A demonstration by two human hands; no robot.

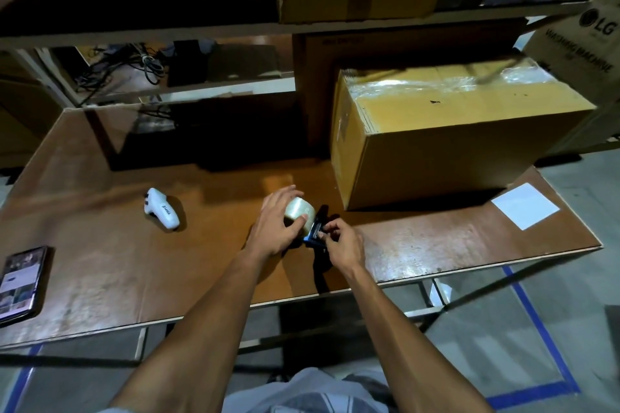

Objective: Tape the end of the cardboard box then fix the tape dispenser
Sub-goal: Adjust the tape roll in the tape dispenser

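Both hands [310,231] gripping tape dispenser [313,226]

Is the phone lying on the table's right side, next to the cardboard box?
No, the phone lies at the table's far left edge, well apart from the cardboard box.

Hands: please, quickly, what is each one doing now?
Left hand: closed around the tape roll.
Right hand: fingertips pinching the tape dispenser at its black front part.

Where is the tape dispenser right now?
The tape dispenser sits on the table's near-centre, held between the left hand and right hand, just in front of the cardboard box.
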